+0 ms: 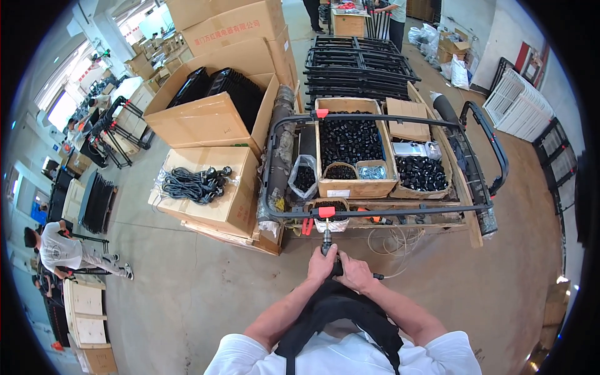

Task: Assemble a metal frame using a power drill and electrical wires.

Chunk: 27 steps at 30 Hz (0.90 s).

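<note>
Left hand (320, 264) and right hand (356, 272) closed round power driver (327, 241), bit at red bracket (326, 212) on near rail of black tubular frame (412, 212). Best kept square to bracket, pressure steady. Central carton (353, 189) beyond: small black parts (349, 140), silver fasteners (371, 172); right carton (419, 194): black parts; left carton (215, 123): black panels (232, 87).

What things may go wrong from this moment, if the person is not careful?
The left hand and right hand grip a driver pointed at a red piece; its bit might slip and scratch the black frame.
The frame seems to rest on wrapped rails, with no clamp visible, so pushing could shift it.
A dropped fastener could get lost among the small black parts in the open box.
</note>
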Available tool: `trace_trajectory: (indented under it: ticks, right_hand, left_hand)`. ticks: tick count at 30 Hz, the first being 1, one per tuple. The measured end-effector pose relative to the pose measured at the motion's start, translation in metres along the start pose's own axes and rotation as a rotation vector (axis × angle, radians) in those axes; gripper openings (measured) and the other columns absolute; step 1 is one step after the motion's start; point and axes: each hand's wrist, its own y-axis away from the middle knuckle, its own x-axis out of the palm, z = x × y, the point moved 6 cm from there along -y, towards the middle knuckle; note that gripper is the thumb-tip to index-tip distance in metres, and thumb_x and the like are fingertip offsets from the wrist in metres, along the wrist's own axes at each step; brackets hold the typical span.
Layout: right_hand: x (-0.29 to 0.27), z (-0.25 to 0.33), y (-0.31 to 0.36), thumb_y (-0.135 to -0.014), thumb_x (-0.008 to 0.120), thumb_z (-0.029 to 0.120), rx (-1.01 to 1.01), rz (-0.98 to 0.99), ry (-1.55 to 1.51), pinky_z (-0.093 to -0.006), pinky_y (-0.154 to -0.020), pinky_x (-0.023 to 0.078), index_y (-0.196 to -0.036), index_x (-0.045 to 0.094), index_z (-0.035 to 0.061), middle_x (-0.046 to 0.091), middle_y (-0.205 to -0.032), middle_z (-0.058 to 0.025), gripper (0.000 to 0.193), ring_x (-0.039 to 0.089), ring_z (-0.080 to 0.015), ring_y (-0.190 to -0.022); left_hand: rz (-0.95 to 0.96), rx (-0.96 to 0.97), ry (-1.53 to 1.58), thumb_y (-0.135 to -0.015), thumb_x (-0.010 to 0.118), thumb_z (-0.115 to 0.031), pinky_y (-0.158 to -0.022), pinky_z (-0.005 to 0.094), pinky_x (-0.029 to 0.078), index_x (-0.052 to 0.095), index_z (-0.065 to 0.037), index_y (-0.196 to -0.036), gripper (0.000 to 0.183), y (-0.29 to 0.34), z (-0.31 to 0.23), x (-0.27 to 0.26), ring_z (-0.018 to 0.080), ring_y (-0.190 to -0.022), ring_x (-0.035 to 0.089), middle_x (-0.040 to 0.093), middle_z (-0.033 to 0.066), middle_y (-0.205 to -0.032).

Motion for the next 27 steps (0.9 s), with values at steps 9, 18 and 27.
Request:
trace_trajectory:
  ticks: [9,18,27]
  right_hand:
    - [-0.007,-0.002,-0.006,-0.076,0.088,0.027,-0.006,0.004,-0.023,-0.0503,-0.095,0.057,-0.148,0.041,0.0016,0.07,-0.124,-0.0269,0.089,0.07,-0.0424,-0.113]
    - [-0.012,0.002,-0.013,-0.078,0.086,0.025,0.081,0.069,-0.02,-0.0507,-0.096,0.057,-0.146,0.044,0.0022,0.069,-0.125,-0.0259,0.084,0.069,-0.0434,-0.114]
    - [-0.007,0.009,-0.011,-0.077,0.085,0.02,-0.036,-0.021,0.041,-0.0529,-0.093,0.056,-0.13,0.057,0.0042,0.06,-0.12,-0.0193,0.062,0.066,-0.0415,-0.112]
  left_hand:
    - [-0.003,0.042,-0.039,-0.101,0.066,-0.054,-0.085,0.0436,0.053,0.064,0.001,-0.107,0.056,-0.011,-0.004,0.003,0.0301,-0.093,0.069,0.071,0.0184,-0.095]
    - [0.004,0.029,-0.038,-0.1,0.067,-0.054,-0.086,0.044,0.053,0.065,0.001,-0.109,0.056,-0.019,-0.006,0.002,0.0311,-0.094,0.07,0.072,0.0195,-0.097]
    - [0.034,0.007,-0.025,-0.1,0.068,-0.054,-0.085,0.0427,0.053,0.063,0.002,-0.109,0.057,-0.019,-0.001,0.003,0.0272,-0.092,0.068,0.071,0.0175,-0.097]
